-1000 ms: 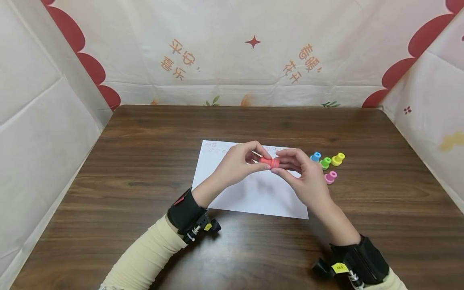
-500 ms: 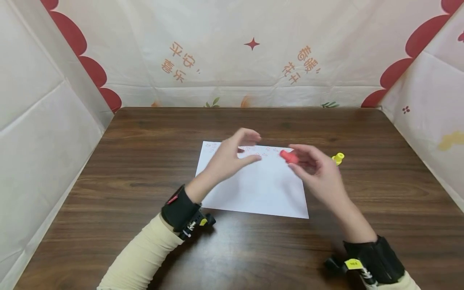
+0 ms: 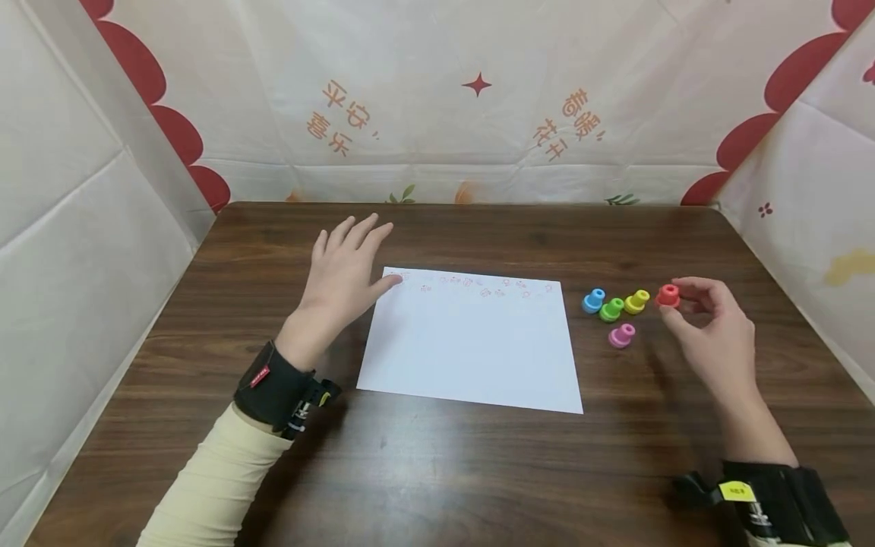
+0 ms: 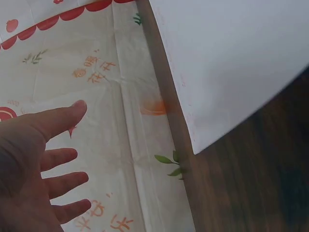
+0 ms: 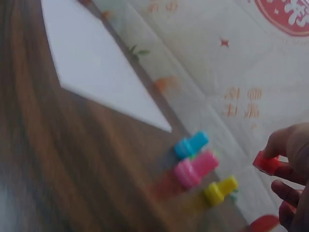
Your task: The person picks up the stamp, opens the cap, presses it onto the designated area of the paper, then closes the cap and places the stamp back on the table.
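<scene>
My right hand pinches a small red stamp between thumb and fingers, right of the other stamps and upright. In the right wrist view the red stamp shows partly behind the fingers. My left hand is spread with nothing in it, its thumb overlapping the top left corner of a white paper sheet. Small red prints run along the sheet's far edge. A blue stamp, a green stamp, a yellow stamp and a pink stamp stand to the sheet's right.
The brown wooden table carries the sheet and stamps. A white cloth with red scallops and orange characters hangs behind the table and along both sides. Each wrist wears a black strap with a small camera.
Both hands were at the red stamp over the paper. The left hand has let go and moved left, its fingers spreading. The right hand has carried the stamp right, beside the yellow one.
</scene>
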Demonstrator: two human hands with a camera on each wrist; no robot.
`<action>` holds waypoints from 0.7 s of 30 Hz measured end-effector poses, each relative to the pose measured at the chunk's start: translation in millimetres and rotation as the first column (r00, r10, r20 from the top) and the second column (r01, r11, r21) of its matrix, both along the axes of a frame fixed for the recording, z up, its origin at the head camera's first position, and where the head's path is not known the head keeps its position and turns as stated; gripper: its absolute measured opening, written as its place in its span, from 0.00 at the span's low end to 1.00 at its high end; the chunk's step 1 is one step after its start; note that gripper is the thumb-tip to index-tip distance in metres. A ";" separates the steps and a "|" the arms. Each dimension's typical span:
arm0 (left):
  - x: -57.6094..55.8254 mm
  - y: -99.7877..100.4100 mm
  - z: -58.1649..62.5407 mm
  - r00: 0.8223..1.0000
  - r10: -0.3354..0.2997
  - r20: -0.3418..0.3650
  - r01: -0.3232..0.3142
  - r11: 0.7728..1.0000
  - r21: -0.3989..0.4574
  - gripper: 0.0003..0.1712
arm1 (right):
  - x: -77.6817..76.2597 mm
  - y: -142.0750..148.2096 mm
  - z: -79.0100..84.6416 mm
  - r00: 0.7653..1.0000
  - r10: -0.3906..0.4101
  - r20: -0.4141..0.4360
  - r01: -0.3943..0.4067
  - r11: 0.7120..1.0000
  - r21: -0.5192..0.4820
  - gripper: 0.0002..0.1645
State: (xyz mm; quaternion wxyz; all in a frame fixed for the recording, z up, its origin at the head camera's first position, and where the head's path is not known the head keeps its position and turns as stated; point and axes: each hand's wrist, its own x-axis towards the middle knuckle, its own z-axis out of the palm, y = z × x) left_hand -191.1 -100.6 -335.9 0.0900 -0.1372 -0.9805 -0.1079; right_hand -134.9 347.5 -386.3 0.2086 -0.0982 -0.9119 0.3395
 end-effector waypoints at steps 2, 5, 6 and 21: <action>0.8 -4.8 -1.7 1.000 0.018 0.020 -0.018 1.000 0.000 0.45 | 0.2 6.3 -4.8 0.999 0.011 0.048 -0.013 0.999 0.032 0.26; 1.6 -9.2 -5.4 0.999 0.034 0.033 -0.033 0.999 -0.011 0.44 | -0.2 11.2 -12.2 0.992 0.027 0.126 -0.034 0.998 0.055 0.27; 2.2 -10.1 -6.3 0.999 0.039 0.035 -0.038 0.999 -0.016 0.44 | -0.3 12.6 -14.6 0.988 0.033 0.149 -0.042 0.997 0.060 0.26; 3.7 -12.6 -17.1 0.997 0.052 0.054 -0.050 0.998 -0.036 0.44 | 3.6 24.3 -30.8 0.986 0.016 0.166 -0.037 0.991 0.126 0.29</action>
